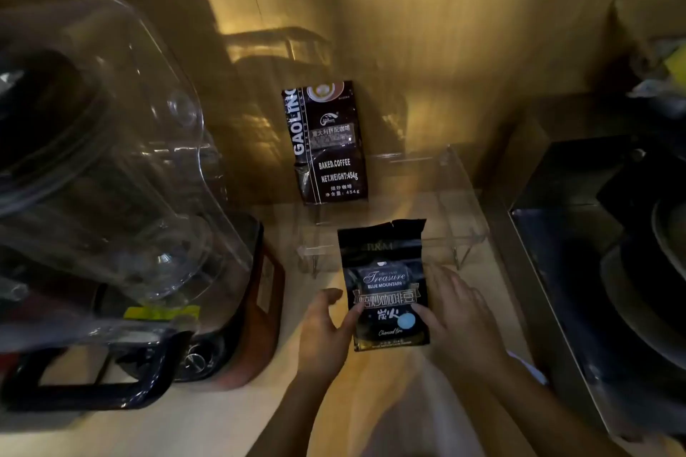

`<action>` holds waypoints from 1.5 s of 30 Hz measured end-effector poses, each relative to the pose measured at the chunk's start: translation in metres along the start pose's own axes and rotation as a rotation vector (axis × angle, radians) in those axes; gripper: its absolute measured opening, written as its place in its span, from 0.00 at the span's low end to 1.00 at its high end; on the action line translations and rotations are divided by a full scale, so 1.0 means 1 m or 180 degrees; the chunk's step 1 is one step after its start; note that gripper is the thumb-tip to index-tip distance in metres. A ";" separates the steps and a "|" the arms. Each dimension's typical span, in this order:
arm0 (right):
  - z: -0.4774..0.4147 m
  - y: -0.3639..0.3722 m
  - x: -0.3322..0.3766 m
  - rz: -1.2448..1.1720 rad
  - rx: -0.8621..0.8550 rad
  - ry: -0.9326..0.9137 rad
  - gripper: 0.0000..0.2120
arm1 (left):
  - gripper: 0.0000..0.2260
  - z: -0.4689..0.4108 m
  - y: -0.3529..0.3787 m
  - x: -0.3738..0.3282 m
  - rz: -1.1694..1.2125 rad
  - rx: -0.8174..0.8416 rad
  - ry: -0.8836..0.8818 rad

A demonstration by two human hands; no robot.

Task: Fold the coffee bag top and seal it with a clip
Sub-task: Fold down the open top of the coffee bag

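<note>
Coffee bag (386, 282): ragged top edge unfolded, contents unseen. Left grip (326, 330), right grip (460, 323) clasp its sides. Blender (111, 159) crowds desk (222, 427) left.

Blender (111, 167), Gaoling packet (328, 145), clear acrylic riser (466, 223).

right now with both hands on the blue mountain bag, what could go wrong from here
The Blue Mountain coffee bag is open at its torn top, and the left hand and right hand hold it low, so a tilt could spill coffee. That edge is ragged, so the fold may come out uneven. No clip is in view; letting go to fetch one could undo the fold.
</note>
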State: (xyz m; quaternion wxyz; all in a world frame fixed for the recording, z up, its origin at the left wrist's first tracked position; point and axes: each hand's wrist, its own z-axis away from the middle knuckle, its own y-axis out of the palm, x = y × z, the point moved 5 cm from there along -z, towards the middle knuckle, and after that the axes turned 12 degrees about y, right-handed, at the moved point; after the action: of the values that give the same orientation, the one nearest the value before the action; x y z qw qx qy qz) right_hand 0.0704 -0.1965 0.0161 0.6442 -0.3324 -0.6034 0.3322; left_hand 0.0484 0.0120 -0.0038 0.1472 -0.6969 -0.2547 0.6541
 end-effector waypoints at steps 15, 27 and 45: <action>-0.021 0.025 -0.004 -0.2815 0.0833 0.1244 0.10 | 0.12 -0.014 0.017 -0.006 0.1993 0.0040 -0.0842; -0.011 0.024 -0.007 -0.3265 0.0864 0.1382 0.18 | 0.18 -0.003 0.027 -0.005 0.3116 0.0084 -0.1692; -0.011 0.012 0.010 -0.2199 0.1029 0.1154 0.22 | 0.26 -0.003 0.020 -0.014 0.2605 0.0463 -0.0665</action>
State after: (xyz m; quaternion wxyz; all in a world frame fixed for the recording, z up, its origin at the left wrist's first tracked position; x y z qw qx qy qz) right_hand 0.0816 -0.1824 0.0113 0.8573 -0.0583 -0.4964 0.1233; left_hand 0.0546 -0.0121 -0.0024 -0.1023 -0.6582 0.0761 0.7419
